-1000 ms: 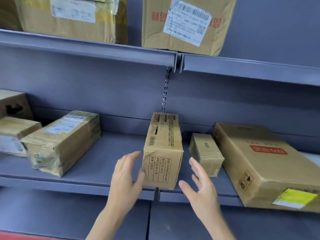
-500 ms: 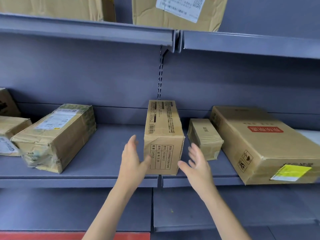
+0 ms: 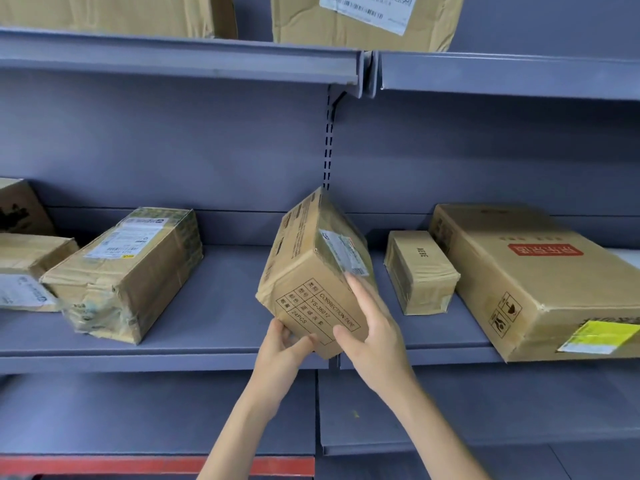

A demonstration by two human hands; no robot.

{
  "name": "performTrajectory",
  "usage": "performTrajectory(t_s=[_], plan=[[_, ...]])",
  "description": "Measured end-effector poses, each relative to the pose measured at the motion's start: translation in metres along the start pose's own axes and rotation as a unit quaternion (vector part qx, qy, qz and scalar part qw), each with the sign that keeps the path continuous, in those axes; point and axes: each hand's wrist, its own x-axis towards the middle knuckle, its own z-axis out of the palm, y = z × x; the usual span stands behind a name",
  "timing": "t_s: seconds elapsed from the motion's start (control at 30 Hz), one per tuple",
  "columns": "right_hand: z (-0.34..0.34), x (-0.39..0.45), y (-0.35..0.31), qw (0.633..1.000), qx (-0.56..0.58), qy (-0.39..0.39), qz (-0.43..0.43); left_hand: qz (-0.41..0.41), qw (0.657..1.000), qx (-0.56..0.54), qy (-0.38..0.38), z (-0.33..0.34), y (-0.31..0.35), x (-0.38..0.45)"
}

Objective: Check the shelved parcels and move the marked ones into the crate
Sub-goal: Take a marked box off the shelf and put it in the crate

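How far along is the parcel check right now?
No crate is in view, so nothing shows as moved. In hand: the left hand and right hand tilt the correction-tape box for inspection. Left: the yellow-stickered carton remains shelved, as do other parcels.

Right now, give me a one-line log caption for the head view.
Both hands, left hand and right hand, tilt the correction-tape box on the middle shelf.

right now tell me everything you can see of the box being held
The brown cardboard box, dented, is tipped on its lower edge at the shelf front. Its end face reads CORRECTION TAPE, 24PCS; a white label sits under clear tape. The left hand grips its bottom corner, the right hand its side.
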Motion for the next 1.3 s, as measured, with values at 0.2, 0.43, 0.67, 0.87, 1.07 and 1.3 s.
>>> performTrajectory(t_s=[0.2,0.43,0.67,0.87,1.07,1.3], plan=[[0.016,-0.012,0.010,0.999,-0.013,-0.030,0.029,0.059,0.992,-0.001,0.108,-0.016,0.016,0.001],[0.028,-0.021,0.023,0.997,-0.002,-0.079,0.023,0.153,0.955,0.200,0.157,-0.019,0.057,0.016],[0.030,-0.027,0.032,0.992,0.047,-0.093,0.066,0.170,0.884,0.377,0.217,-0.004,0.061,0.014],[0.024,-0.028,0.045,0.973,0.086,-0.082,0.197,0.191,0.878,0.371,0.235,0.000,0.058,0.015],[0.022,-0.030,0.051,0.926,0.225,-0.074,0.294,0.199,0.917,0.248,0.242,-0.022,0.048,0.001],[0.046,-0.025,0.028,0.895,0.354,-0.108,0.250,0.201,0.951,0.136,0.190,-0.062,0.035,-0.023]])
